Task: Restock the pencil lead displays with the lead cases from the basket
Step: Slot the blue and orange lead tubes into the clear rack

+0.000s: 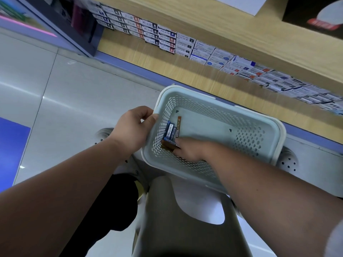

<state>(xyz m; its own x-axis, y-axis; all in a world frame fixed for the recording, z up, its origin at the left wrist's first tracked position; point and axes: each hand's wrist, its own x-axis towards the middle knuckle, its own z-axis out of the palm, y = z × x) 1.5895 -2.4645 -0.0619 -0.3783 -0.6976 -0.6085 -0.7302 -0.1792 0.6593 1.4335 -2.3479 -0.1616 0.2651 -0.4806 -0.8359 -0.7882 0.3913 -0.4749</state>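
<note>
L hand [132,130] grips the corner rim of the pale, perforated plastic basket [259,123], thumb curled over it. R hand [187,150] is inside, fingers pinching flat brown lead cases [168,145]. Slim rectangular blue cases [170,130] lie just beside, by the left wall.

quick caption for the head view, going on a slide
Left hand grips the basket rim while the right hand pinches a brown lead case inside, beside blue cases.

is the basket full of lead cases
No, only a few lead cases lie at one end of the basket; most of its floor is bare.
</note>
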